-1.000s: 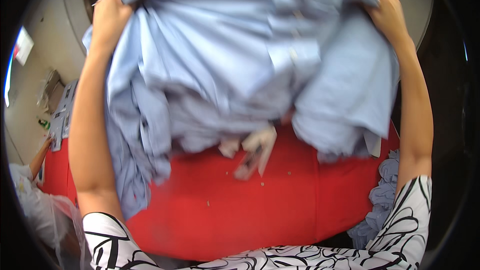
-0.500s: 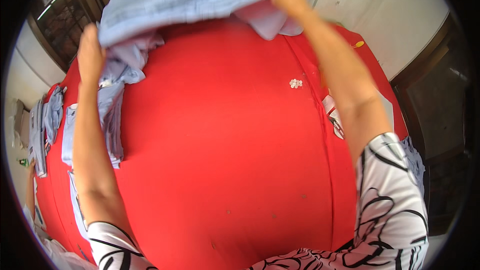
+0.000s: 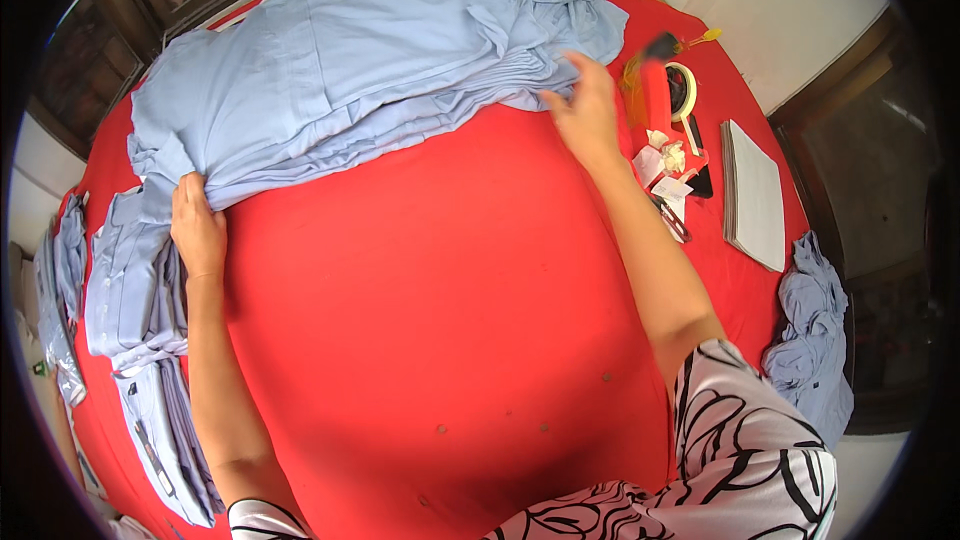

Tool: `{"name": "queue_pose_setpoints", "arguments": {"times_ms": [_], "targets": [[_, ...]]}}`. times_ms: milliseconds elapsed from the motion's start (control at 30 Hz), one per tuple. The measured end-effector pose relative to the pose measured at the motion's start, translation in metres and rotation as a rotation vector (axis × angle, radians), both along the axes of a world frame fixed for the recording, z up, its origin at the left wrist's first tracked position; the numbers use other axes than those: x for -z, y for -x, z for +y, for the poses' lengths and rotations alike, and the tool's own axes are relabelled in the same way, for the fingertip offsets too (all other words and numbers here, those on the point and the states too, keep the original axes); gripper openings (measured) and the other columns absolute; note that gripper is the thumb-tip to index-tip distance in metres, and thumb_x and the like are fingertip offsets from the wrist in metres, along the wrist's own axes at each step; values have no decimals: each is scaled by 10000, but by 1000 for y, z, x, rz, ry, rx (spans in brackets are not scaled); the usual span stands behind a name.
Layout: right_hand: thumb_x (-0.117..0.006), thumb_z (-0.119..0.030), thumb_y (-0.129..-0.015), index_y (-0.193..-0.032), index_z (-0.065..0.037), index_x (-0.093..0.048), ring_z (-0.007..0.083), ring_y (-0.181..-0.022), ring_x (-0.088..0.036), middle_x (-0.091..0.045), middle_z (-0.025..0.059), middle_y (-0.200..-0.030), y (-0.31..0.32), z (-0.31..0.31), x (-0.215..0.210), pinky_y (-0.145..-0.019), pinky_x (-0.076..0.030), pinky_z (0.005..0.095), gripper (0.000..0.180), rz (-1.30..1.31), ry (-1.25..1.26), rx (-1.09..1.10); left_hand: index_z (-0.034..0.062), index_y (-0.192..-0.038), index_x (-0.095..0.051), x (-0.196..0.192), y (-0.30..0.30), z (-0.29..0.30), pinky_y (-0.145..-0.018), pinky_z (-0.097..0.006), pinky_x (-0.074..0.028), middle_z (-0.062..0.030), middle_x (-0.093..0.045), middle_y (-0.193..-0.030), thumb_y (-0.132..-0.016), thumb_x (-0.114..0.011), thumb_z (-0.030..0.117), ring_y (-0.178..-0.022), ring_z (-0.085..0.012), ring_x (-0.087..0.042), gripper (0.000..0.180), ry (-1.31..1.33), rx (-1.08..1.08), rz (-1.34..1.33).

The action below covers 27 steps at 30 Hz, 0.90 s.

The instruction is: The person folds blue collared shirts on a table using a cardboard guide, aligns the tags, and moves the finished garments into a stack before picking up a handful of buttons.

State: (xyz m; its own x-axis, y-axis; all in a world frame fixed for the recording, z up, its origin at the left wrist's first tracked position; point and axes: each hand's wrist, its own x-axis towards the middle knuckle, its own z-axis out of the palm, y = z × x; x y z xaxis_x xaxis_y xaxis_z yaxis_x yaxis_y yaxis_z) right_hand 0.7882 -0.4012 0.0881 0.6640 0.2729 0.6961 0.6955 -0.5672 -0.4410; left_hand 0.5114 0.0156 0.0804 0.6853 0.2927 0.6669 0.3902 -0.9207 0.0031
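A thick pile of light blue shirts [image 3: 330,50] lies spread across the far end of the red-covered table [image 3: 430,320], its many folded edges facing me. At the pile's near left corner, my left hand [image 3: 200,230] is closed on the cloth edge. My right hand [image 3: 588,110] is just off the near right edge of the pile, thumb and fingers apart, holding nothing. Folded light blue shirts [image 3: 130,280] are stacked beside my left forearm, partly under the big pile's corner.
At right lie a tape roll [image 3: 683,90], crumpled paper scraps [image 3: 665,165] and a pad of white sheets [image 3: 755,195]. A rumpled blue garment [image 3: 810,340] rests at the right edge. More folded shirts [image 3: 165,430] line the left; walls and window frames bound the far side.
The shirts, held raised and blurred before, now lie on the table's far end. My right hand has let go and come back toward me. White buttons seen earlier no longer show.
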Motion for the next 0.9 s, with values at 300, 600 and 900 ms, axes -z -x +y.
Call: {"name": "queue_pose_setpoints", "arguments": {"times_ms": [300, 600, 900], "targets": [[-567, -196, -967, -1231, -13, -628, 344, -1251, -536, -572, 191, -1331, -7, -35, 54, -1046, -439, 389, 326, -15, 328, -49, 23, -1066, -499, -8, 30, -25, -903, -499, -441, -163, -578, -1051, -697, -638, -39, -1032, -377, -552, 399, 102, -101, 150], [-555, -158, -956, -1200, -1, -646, 320, -1266, -528, -581, 173, -1325, 25, -53, 58, -1053, -447, 388, 305, 142, 235, -152, 68, -1504, -298, -40, -127, -195, -1175, -544, -197, -145, -343, -1542, -649, -831, 512, -1460, -320, -255, 1101, 72, 291, 211], [-610, -175, -919, -1224, 52, -595, 322, -1307, -481, -550, 192, -1347, 125, -78, 58, -1127, -373, 418, 381, 58, 360, -267, 90, -1106, -606, 6, -230, -227, -867, -430, -517, -104, -676, -1036, -843, -607, 113, -998, -305, -657, 264, 70, 288, 196]]}}
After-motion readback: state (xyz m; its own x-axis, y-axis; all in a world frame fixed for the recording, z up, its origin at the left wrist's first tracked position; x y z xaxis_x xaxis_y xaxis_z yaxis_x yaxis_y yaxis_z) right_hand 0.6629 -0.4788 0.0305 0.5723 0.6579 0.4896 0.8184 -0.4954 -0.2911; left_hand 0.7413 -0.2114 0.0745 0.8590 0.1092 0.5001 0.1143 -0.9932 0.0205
